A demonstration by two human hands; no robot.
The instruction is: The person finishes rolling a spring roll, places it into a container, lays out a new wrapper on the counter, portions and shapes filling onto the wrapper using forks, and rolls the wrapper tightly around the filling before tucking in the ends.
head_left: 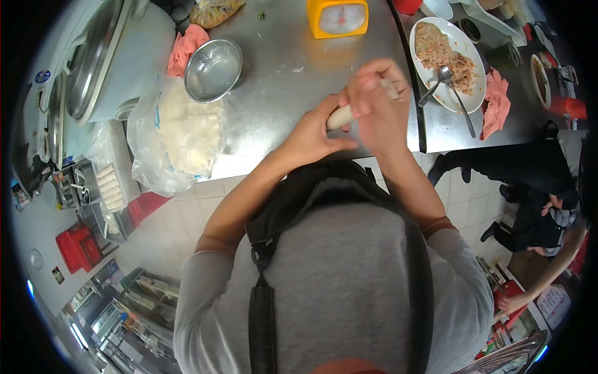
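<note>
A pale roll of what looks like dough is held between my two hands above the front edge of the steel table. My left hand curls round its left end, with the thumb apart below it. Over the right part is my right hand, its fingers bent and slightly blurred. A pale bit shows between those fingers, and the palm hides the rest. Beyond my hands stands a yellow scale. To the left are a metal bowl and a clear plastic bag with pale dough.
An oval plate of minced filling with two spoons lies at the right, beside a pink cloth. Another pink cloth and a large pot are at the left. Other people are at the far right.
</note>
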